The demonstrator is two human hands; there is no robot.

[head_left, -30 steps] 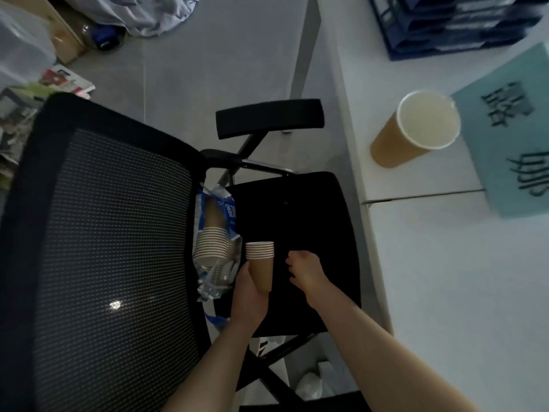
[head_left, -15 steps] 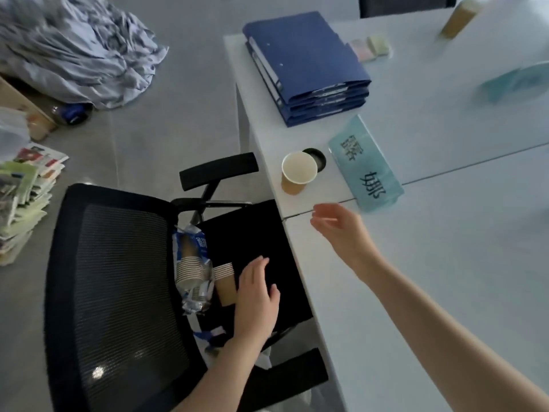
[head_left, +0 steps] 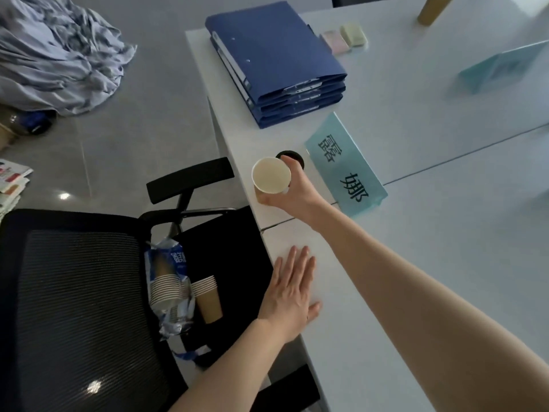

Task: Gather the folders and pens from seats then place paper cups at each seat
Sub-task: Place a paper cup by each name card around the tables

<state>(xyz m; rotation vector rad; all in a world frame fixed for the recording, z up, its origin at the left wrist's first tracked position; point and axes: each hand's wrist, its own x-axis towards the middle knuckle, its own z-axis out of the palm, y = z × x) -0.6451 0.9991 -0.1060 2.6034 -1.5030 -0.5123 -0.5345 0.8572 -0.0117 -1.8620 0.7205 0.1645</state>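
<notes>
Head view: right hand (head_left: 292, 193) gripping a paper cup (head_left: 271, 176) at the worktop (head_left: 416, 263) edge, left hand (head_left: 292, 288) flat beside it.

Right fingers (head_left: 289, 163) curled round the open-mouthed paper cup, thumb low on its brown wall, just beside a black round grommet (head_left: 292, 157) and near a teal name card (head_left: 346, 169). Left fingers (head_left: 297, 260) straight and together, palm down on the worktop edge, holding nothing. Stack of blue folders (head_left: 276, 60) farther along the worktop, pale sticky notes (head_left: 346, 38) just past it. On the black office chair (head_left: 74, 307) seat: short stack of brown paper cups (head_left: 208, 297) upright, touching a torn plastic sleeve of cups (head_left: 167, 288) leaning against the mesh backrest. Another brown cup (head_left: 432, 8) and a second teal card (head_left: 502, 65) well apart across the worktop. Crumpled blue-grey cloth (head_left: 59, 52) on the floor.
</notes>
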